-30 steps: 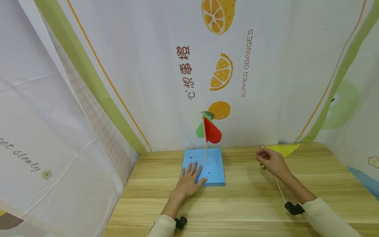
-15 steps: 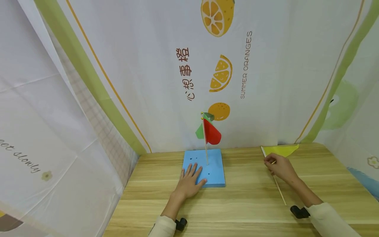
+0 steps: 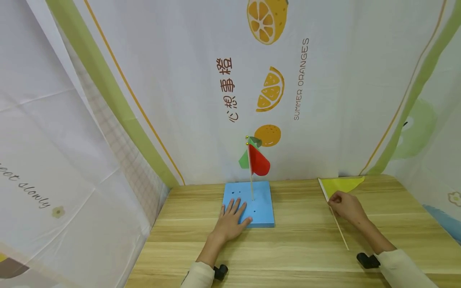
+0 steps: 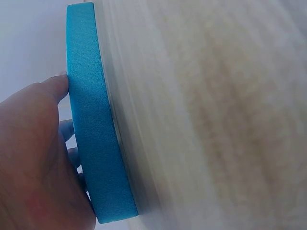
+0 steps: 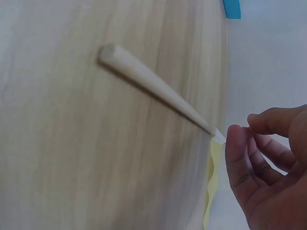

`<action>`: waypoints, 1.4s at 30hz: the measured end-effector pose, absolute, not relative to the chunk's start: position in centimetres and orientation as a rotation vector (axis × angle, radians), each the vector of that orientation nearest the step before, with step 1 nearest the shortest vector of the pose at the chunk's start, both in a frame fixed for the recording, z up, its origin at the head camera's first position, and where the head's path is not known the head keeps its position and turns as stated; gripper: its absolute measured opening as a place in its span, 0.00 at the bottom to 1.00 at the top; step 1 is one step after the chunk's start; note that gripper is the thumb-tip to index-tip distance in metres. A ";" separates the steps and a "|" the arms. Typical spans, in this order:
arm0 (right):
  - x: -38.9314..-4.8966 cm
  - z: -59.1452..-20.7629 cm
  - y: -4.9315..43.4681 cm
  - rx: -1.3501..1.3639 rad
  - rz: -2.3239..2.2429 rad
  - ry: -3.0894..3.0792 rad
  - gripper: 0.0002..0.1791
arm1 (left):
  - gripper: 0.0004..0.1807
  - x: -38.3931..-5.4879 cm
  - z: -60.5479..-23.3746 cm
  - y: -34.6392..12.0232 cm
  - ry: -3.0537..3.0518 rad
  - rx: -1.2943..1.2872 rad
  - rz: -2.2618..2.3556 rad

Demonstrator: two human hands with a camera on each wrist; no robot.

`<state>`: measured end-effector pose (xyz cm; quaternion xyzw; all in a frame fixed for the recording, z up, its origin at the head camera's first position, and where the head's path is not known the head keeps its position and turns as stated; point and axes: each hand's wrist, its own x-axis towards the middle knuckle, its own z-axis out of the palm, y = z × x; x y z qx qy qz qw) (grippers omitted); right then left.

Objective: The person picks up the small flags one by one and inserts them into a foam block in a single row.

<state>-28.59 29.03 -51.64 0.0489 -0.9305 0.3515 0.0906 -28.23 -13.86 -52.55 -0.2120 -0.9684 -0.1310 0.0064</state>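
With fingers spread, my left hand [image 3: 227, 225] lies flat on the front left part of a blue foam board [image 3: 264, 204]. Several small holes show in the board's top. A red flag [image 3: 260, 163] stands in it on a thin stick, and a green flag [image 3: 243, 161] shows behind. To the right, a yellow pennant flag [image 3: 340, 184] lies on the table, its wooden stick [image 5: 153, 85] pointing toward me. My right hand [image 3: 347, 209] has its bent fingertips right at the stick, just below the yellow cloth; I cannot tell whether they pinch it.
The wood-grain table [image 3: 295, 248] ends at a white curtain [image 3: 173, 100] printed with oranges. More curtain hangs at the left and right. Black wrist mounts [image 3: 367, 261] stick out beside both sleeves.
My right hand has moved right and toward me, down along the yellow flag's stick from its upper end. That flag stays where it was. The left hand stays on the board.
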 end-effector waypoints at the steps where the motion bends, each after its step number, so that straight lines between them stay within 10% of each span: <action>1: -28.6 -51.7 29.1 0.145 1.021 -2.771 0.10 | 0.39 -28.2 -52.6 -13.9 -3.028 -0.664 -0.411; 42: -28.6 -52.7 29.3 -0.009 0.981 -2.977 0.20 | 0.39 -28.1 -52.5 -13.8 -3.037 -0.657 -0.388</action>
